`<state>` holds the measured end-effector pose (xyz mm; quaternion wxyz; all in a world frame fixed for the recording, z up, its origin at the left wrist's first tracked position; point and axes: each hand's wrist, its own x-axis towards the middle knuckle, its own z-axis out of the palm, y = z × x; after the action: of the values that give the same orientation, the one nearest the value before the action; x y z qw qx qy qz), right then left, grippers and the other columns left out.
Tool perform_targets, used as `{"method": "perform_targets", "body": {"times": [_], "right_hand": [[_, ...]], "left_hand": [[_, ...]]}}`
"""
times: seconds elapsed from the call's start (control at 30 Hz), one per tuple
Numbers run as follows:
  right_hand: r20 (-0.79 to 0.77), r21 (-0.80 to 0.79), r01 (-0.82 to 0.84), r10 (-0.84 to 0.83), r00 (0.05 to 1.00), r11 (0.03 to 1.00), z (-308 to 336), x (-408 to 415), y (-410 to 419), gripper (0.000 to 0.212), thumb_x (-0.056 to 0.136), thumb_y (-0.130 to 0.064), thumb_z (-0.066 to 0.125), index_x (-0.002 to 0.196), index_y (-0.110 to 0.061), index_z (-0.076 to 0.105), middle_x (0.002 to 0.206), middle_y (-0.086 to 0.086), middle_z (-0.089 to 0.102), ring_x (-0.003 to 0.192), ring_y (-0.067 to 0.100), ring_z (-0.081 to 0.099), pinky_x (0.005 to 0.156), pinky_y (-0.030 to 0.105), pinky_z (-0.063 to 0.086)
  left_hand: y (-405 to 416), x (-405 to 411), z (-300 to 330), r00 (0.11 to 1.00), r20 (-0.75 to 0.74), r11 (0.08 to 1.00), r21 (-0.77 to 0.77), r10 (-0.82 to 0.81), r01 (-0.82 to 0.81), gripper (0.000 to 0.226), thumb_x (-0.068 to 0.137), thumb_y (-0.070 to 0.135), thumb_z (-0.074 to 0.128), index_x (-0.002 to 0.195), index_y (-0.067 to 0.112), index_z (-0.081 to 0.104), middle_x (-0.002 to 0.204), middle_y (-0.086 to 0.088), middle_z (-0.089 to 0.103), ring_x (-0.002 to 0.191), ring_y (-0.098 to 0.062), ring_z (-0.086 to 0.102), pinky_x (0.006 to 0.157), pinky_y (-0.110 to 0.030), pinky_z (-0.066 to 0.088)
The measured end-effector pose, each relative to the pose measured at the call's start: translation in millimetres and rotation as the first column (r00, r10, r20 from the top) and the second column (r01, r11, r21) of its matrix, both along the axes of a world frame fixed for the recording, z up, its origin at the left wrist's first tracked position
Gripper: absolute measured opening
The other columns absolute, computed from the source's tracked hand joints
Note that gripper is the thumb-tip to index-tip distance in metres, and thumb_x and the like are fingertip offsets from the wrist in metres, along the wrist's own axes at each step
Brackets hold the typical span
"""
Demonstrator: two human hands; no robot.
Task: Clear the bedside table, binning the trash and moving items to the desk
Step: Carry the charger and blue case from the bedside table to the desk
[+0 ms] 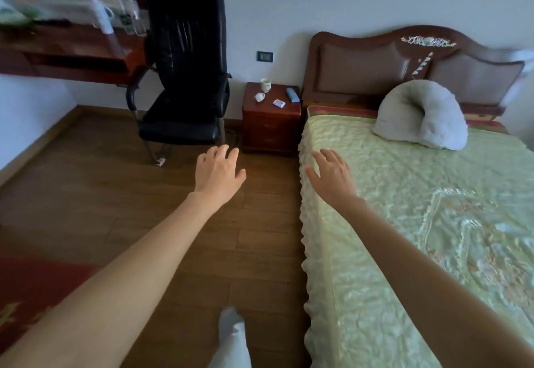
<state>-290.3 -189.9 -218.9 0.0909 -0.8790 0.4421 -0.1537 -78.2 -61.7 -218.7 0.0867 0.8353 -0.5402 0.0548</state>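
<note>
- Bedroom in a home.
- Bed (419,223) at 3 o'clock: green quilted cover, carved wooden headboard (375,64), grey pillow (422,113).
- Bedside table (270,128) at 12 o'clock, mug (265,85) on top.
- Black office chair (185,58) at 11 o'clock; red-brown desk (72,53) at 10.
- Wood plank floor (115,194), red rug (34,295) at 8 o'clock.

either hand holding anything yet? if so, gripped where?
Nothing held. Left hand and right hand are both open and empty, short of the bedside table.
</note>
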Motion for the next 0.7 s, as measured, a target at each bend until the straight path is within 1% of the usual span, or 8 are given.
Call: {"method": "perform_targets", "body": {"times": [0.17, 0.37, 0.5, 0.7], "right_hand": [[-0.030, -0.030, 0.020, -0.021, 0.999, 0.999, -16, 54, -79, 0.047, 0.097, -0.036, 0.042, 0.136, -0.011, 0.045, 0.140, 0.008, 0.046, 0.135, 0.024, 0.033, 0.111, 0.040, 0.025], [-0.094, -0.054, 0.080, -0.085, 0.992, 0.995, -13, 124, -174, 0.049, 0.097, -0.039, 0.041, 0.139, -0.013, 0.041, 0.144, 0.008, 0.041, 0.139, 0.026, 0.028, 0.111, 0.041, 0.023], [-0.114, -0.033, 0.118, -0.121, 0.986, 0.993, -20, 154, -223, 0.049, 0.097, -0.040, 0.040, 0.140, -0.015, 0.040, 0.147, 0.007, 0.038, 0.140, 0.026, 0.025, 0.112, 0.041, 0.021], [-0.121, -0.016, 0.125, -0.126, 0.985, 0.992, -35, 190, -316, 0.047, 0.096, -0.036, 0.043, 0.137, -0.013, 0.044, 0.142, 0.008, 0.044, 0.136, 0.025, 0.031, 0.110, 0.041, 0.026]], "left_hand": [[-82, 66, -13, 1.000, 0.024, 1.000, -0.008, 0.007, -0.006, 0.054, 0.093, 0.042, 0.047, 0.139, 0.014, 0.040, 0.143, -0.011, 0.043, 0.131, -0.028, 0.040, 0.104, -0.042, 0.036], [-185, 142, -13, 0.998, 0.029, 0.998, -0.021, -0.060, 0.061, 0.053, 0.092, 0.039, 0.050, 0.137, 0.012, 0.042, 0.140, -0.012, 0.047, 0.129, -0.028, 0.042, 0.103, -0.043, 0.036], [-248, 169, -22, 0.993, 0.016, 0.993, 0.006, -0.121, 0.121, 0.054, 0.092, 0.039, 0.051, 0.137, 0.012, 0.043, 0.140, -0.011, 0.047, 0.128, -0.028, 0.043, 0.103, -0.043, 0.037], [-345, 208, -46, 0.987, -0.031, 0.988, 0.009, -0.155, 0.156, 0.053, 0.091, 0.037, 0.054, 0.136, 0.011, 0.045, 0.138, -0.012, 0.049, 0.128, -0.029, 0.044, 0.103, -0.045, 0.039]]}}
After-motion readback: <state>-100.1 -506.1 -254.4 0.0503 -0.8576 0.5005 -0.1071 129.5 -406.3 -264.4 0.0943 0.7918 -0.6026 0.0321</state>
